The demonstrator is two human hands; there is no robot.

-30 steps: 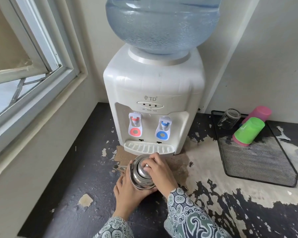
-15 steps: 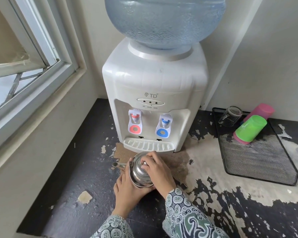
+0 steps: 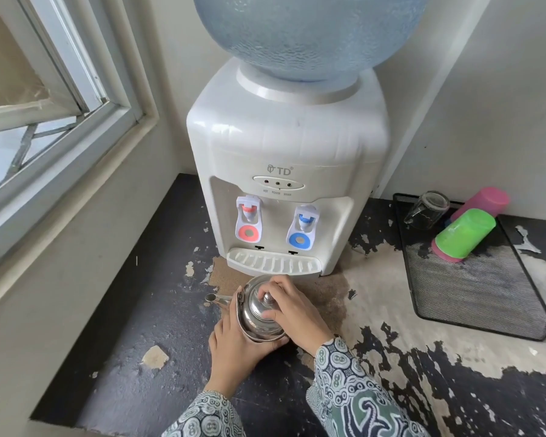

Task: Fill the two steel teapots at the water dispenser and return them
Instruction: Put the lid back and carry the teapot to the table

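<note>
A person is standing at the tabletop with one steel teapot sitting just in front of the water dispenser, short of its drip tray and under neither tap. The left hand is cupping the pot's near side, and the right hand is lying over the top with its fingertips pinching the lid knob. I am seeing only this one pot; a second is not in view. The lid is looking like the step in hand, and that is where I would be worrying: if it is sticking, a hard tug could be jerking the light pot sideways, and the spout pointing left could be swinging with it. The polished steel is probably slippery, so a cupping hold may be letting it twist. The red hot-water tap is sitting beside the blue tap, and pressing the wrong one could be sending heat into thin metal held bare-handed. The space beneath the taps is looking low, so a tilted pot may be spilling onto the peeling surface. Whether the pot is already holding water, I cannot tell.
</note>
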